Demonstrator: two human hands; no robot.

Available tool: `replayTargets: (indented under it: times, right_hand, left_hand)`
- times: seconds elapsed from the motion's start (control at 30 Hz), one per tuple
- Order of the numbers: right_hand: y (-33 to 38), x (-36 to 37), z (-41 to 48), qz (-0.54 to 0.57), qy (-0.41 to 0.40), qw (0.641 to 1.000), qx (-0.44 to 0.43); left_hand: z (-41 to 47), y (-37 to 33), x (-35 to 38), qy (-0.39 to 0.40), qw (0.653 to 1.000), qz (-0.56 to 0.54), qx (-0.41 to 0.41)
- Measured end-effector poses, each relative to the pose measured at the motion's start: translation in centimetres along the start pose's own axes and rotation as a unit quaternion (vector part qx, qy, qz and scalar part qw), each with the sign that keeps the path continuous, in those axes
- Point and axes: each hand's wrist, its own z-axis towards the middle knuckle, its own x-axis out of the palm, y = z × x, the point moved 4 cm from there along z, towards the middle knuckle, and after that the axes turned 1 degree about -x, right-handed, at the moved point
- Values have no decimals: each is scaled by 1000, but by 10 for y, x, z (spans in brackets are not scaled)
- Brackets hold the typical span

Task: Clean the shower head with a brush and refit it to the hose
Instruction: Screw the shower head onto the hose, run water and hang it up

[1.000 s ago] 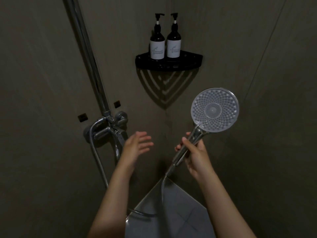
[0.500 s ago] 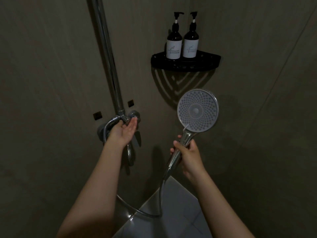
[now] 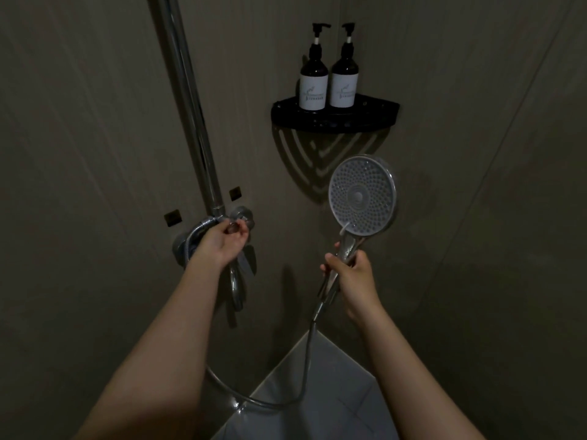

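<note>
A round grey shower head [image 3: 362, 196] with a chrome handle stands upright in the middle right, its nozzle face turned toward me. My right hand [image 3: 351, 274] grips the handle just below the head. A metal hose [image 3: 305, 369] runs from the handle's lower end down in a loop and back up to the left. My left hand [image 3: 222, 239] is at the chrome shower valve [image 3: 243, 217] on the left wall, its fingers curled round a knob there. No brush is in view.
A chrome riser pipe [image 3: 190, 100] climbs the wall above the valve. A black corner shelf [image 3: 378, 117] carries two dark pump bottles [image 3: 313, 81]. A chrome lever [image 3: 236, 287] hangs below the valve. Light floor tiles [image 3: 317, 392] show at the bottom between dark walls.
My left hand went from open in mid-air to the shower valve and closed its fingers on the knob. The right hand kept its grip on the shower head, which sits further left in view.
</note>
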Motion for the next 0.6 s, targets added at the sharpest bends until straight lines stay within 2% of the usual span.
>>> replayTargets:
  times: [0.07,0.2,0.37,0.5,0.6]
  right_hand:
    - [2,-2,1,-26,-11,1000,-11]
    - [6,-6,2,-44,-9,999,-31]
    - [5,-7,1,-41,-3,999,-36]
    - [6,-5,1,-27,-2,999,-35]
    - [2,-4,2,-25,-7,999,-32]
  left_hand:
    - [-1,1,6,-25,999,41,12]
    - [-1,1,16,-68,978,193,39]
    - [9,-4,22,-143,913,381,25]
    - [7,-3,25,-153,911,383,21]
    - [2,1,16,-109,961,253,26]
